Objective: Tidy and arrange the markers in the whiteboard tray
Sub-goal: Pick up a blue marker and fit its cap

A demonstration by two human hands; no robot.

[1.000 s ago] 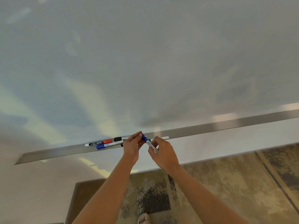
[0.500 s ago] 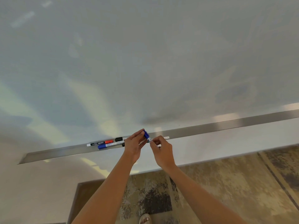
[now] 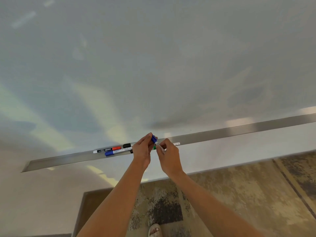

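A long metal tray (image 3: 239, 131) runs under the whiteboard (image 3: 153, 65). Just above it, both hands hold one blue-capped marker (image 3: 157, 143): my left hand (image 3: 142, 150) pinches the blue cap, my right hand (image 3: 168, 155) grips the clear barrel. In the tray to the left lie a red-capped marker (image 3: 106, 150), a blue-capped marker (image 3: 118, 152) and a black-capped marker (image 3: 127, 145). A green-capped marker (image 3: 176, 144) lies behind my hands, mostly hidden.
Below the board is a pale wall strip (image 3: 222, 151), then a patterned rug (image 3: 222, 194) on the floor. My sandalled foot (image 3: 155, 230) shows at the bottom edge. The tray stretches bare to the right.
The held marker has tilted more upright and risen slightly, and my right hand has slid closer to the left hand along the barrel. The markers in the tray have not moved.
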